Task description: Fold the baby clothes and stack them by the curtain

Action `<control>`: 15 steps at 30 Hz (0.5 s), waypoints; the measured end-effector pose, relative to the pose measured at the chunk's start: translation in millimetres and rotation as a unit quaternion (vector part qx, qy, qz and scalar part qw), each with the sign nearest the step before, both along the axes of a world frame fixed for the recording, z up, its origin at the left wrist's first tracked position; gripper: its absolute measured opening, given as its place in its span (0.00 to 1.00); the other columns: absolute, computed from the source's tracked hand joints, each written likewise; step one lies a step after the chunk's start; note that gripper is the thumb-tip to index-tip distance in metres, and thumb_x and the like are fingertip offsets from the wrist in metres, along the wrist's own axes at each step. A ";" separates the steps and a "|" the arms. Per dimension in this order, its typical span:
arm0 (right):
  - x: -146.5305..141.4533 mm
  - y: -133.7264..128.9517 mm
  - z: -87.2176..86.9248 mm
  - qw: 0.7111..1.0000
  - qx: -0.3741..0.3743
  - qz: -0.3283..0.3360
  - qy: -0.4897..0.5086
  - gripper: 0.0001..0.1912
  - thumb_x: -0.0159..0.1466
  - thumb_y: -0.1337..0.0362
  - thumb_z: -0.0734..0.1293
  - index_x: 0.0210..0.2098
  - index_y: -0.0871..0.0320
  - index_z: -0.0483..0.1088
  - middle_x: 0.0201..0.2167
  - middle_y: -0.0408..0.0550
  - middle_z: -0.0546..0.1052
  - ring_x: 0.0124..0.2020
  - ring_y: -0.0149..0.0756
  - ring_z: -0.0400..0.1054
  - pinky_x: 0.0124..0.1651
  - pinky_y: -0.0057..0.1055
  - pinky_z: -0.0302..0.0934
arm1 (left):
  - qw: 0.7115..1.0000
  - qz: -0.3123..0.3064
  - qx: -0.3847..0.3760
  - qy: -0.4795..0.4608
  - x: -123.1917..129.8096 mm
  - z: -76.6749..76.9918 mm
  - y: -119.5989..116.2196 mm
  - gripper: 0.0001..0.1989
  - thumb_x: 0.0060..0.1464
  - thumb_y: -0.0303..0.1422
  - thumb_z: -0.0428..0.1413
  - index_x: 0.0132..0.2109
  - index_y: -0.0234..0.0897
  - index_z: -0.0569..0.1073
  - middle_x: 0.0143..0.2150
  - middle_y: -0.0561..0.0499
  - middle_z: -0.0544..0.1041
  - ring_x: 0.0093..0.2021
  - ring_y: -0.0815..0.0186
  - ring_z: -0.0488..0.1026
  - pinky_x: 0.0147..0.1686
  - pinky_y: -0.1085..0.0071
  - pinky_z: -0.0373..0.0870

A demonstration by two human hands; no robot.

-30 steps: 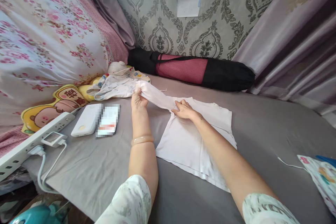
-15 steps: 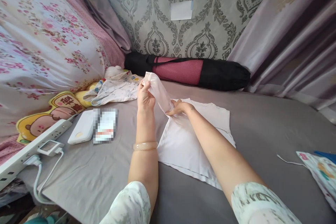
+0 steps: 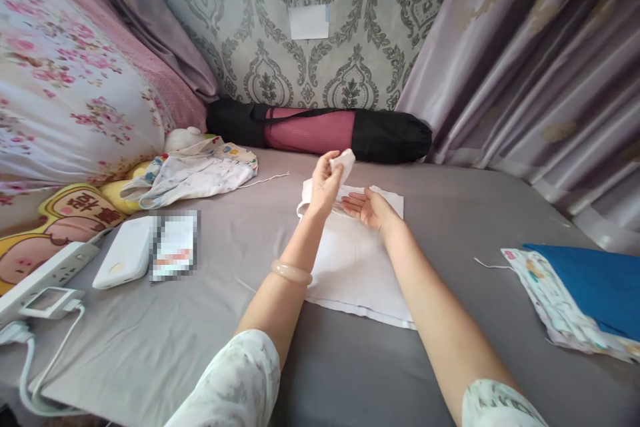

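A white garment (image 3: 357, 267) lies on the grey sheet in front of me, its upper part partly folded over. My left hand (image 3: 327, 177) is closed on a bunched piece of the white garment, raised above its top edge. Just right of it, my right hand (image 3: 370, 208) is palm up with its fingers spread over the upper part of the garment, gripping nothing. A pale bangle (image 3: 291, 272) is round my left wrist.
A black and pink rolled bag (image 3: 310, 130) lies along the wall. Patterned cloth (image 3: 195, 173), a white power bank (image 3: 125, 252) and a power strip (image 3: 63, 267) are at left. Folded blue cloth (image 3: 590, 283) lies at right.
The view has turned right. My left hand has moved right, over the garment, with the raised piece. My right hand has let go of the fabric and opened. The garment's left side is now folded in.
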State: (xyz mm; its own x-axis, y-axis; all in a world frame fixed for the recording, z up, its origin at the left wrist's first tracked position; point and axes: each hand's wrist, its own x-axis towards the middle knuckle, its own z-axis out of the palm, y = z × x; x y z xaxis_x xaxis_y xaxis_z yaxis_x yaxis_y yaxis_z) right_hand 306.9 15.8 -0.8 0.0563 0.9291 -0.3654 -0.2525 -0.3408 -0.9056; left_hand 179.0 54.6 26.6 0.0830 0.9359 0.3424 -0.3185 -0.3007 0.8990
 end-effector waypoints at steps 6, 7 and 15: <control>12.7 -2.6 -12.6 0.986 0.046 -0.007 -0.162 0.44 0.65 0.48 0.27 0.66 0.61 0.50 0.58 0.60 0.70 0.52 0.45 0.71 0.47 0.45 0.67 | 0.995 -0.016 -0.037 0.088 0.5 -9.1 -1.9 0.17 0.59 0.37 0.56 0.54 0.37 0.70 0.47 0.43 0.78 0.52 0.59 0.74 0.56 0.62 0.64; 13.0 -2.7 -13.2 0.984 0.046 -0.013 -0.170 0.43 0.66 0.48 0.28 0.67 0.61 0.50 0.57 0.60 0.71 0.51 0.46 0.71 0.48 0.47 0.67 | 0.995 0.011 -0.042 0.088 -8.5 -10.0 3.7 0.16 0.60 0.36 0.54 0.54 0.37 0.70 0.45 0.43 0.78 0.51 0.60 0.74 0.56 0.62 0.64; 12.8 -4.6 -14.9 0.988 0.019 -0.115 0.104 0.19 0.67 0.61 0.58 0.55 0.59 0.65 0.44 0.55 0.79 0.43 0.44 0.74 0.46 0.44 0.69 | 0.949 0.105 -0.125 0.268 -81.2 -25.1 31.4 0.22 0.53 0.26 0.50 0.56 0.32 0.68 0.46 0.41 0.79 0.51 0.59 0.74 0.53 0.62 0.67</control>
